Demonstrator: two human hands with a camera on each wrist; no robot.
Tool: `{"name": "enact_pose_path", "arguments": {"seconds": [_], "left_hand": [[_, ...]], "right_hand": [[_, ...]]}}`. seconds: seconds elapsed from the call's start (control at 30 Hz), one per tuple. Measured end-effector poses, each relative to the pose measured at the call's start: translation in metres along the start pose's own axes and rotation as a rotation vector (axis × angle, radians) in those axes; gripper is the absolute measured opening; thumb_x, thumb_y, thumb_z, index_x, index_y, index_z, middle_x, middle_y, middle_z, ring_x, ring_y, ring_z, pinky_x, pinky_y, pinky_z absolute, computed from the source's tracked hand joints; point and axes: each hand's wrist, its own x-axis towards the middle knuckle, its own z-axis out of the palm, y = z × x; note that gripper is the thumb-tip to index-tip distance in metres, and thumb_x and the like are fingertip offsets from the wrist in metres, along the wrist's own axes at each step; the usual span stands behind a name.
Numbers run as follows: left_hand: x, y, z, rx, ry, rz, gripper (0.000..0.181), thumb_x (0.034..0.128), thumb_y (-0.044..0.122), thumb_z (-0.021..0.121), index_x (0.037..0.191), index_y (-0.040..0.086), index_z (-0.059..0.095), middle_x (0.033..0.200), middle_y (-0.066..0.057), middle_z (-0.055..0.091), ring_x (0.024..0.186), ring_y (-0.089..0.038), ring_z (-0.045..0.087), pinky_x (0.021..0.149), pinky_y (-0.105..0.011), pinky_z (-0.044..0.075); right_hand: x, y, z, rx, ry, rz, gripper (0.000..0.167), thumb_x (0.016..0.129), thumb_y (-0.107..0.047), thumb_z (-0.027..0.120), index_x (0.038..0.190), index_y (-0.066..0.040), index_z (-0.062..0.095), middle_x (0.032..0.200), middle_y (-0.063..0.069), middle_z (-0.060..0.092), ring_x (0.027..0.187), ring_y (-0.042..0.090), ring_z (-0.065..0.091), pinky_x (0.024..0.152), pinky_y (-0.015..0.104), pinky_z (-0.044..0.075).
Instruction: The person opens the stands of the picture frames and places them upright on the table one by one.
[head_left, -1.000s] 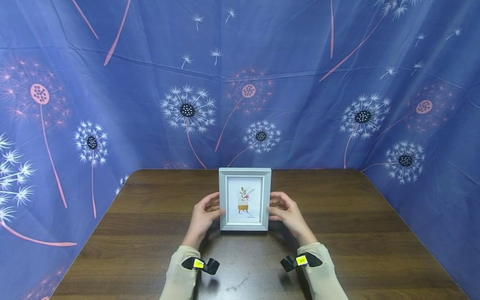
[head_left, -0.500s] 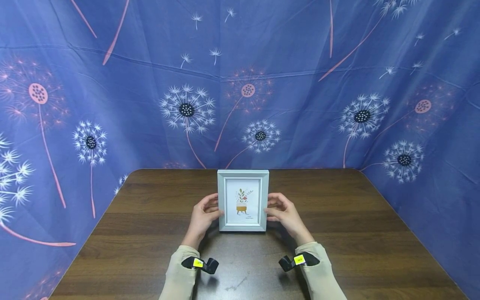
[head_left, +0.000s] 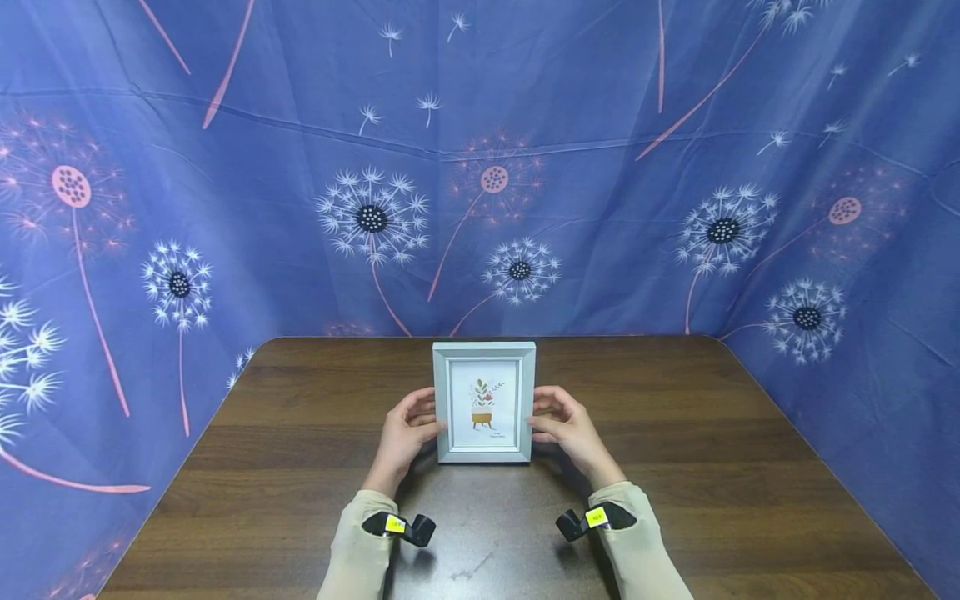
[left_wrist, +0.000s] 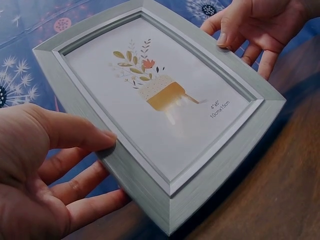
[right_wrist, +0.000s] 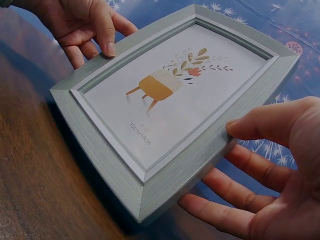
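A pale grey-green picture frame (head_left: 442,400) stands nearly upright over the middle of the table, its front facing me. Behind its glass lies a print of a potted plant (left_wrist: 162,92), with "10cmx15cm" lettered near the bottom. My left hand (head_left: 402,435) grips the left side, thumb on the front edge and fingers behind. Opposite it, my right hand (head_left: 572,433) pinches the right side the same way, as the right wrist view also shows with its thumb (right_wrist: 245,125) on the border. Whether the bottom edge touches the table cannot be told.
The dark wooden table (head_left: 300,392) reaches back to a blue dandelion-patterned cloth (head_left: 600,167) that hangs behind it and on both sides. Each sleeved wrist wears a black camera mount (head_left: 401,527) with a yellow label.
The frame has shifted slightly to the left and tipped a little, its top edge a bit lower in view. Both hands keep their hold.
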Motion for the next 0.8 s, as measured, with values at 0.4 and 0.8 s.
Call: {"name": "enact_pose_path", "arguments": {"seconds": [0.4,0.8], "left_hand": [[0.003,-0.008,-0.004,-0.006,-0.04,0.043,0.056,0.0754,-0.018,0.071,0.129,-0.008,0.057,0.109,-0.021,0.065,0.09,-0.023,0.066,0.074,-0.025,0.054],[0.002,-0.014,-0.008,0.008,-0.07,0.067,0.056,0.0775,-0.016,0.071,0.131,-0.007,0.056,0.114,-0.02,0.065,0.093,-0.021,0.065,0.078,-0.026,0.054]], "right_hand": [[0.002,0.003,0.0,-0.009,0.016,0.027,0.044,0.084,0.011,0.065,0.125,0.011,0.049,0.098,0.01,0.06,0.081,0.015,0.063,0.074,0.053,0.058],[0.0,0.006,-0.001,-0.002,0.017,0.036,0.044,0.084,0.011,0.065,0.125,0.011,0.049,0.099,0.011,0.06,0.083,0.016,0.063,0.076,0.054,0.057]]}}
